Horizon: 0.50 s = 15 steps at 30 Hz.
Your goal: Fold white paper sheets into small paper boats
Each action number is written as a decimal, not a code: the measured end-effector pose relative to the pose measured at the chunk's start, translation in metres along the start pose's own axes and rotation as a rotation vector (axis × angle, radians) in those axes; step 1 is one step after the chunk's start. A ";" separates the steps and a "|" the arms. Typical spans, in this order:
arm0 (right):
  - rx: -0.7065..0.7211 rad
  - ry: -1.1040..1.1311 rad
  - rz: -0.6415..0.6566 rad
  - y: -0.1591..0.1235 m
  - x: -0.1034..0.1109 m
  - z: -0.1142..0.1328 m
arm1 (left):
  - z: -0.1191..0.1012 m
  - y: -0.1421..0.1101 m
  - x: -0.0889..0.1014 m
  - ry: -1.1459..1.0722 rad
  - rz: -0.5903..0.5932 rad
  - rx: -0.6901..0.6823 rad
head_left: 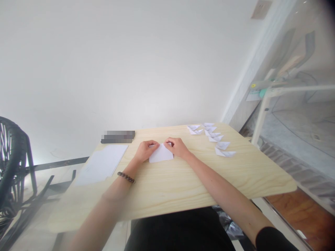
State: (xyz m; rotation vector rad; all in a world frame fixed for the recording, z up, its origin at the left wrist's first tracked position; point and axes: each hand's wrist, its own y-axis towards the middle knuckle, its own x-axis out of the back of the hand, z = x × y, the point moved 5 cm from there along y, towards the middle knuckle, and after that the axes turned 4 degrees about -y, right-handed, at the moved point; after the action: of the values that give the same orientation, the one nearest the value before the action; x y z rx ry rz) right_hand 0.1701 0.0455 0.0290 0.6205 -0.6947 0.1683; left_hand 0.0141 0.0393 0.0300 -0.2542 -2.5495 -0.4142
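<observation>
A small white sheet of paper (161, 154) lies on the wooden table in front of me, its upper corners between my two hands. My left hand (145, 150), with a dark beaded bracelet (126, 177) at the wrist, pinches the paper's upper left edge between thumb and fingers. On the other side, my right hand (178, 146) grips the upper right edge, fingers curled and thumb beneath. Several folded white paper boats (215, 136) stand in loose rows to the right of my right hand.
A stack of white paper (104, 162) lies at the table's left. Behind it is a dark box-like object (118, 137), blurred out. The pale wooden table (167, 195) meets a white wall. A black woven chair (13, 164) stands left, and a white metal frame (261, 118) right.
</observation>
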 end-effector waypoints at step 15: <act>-0.047 0.023 0.025 0.001 -0.001 -0.004 | -0.004 0.000 0.002 0.040 -0.024 0.030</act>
State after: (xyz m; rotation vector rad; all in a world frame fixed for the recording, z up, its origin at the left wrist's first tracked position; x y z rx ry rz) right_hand 0.1712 0.0489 0.0266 0.5639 -0.6825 0.1817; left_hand 0.0146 0.0380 0.0339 -0.2021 -2.5202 -0.3865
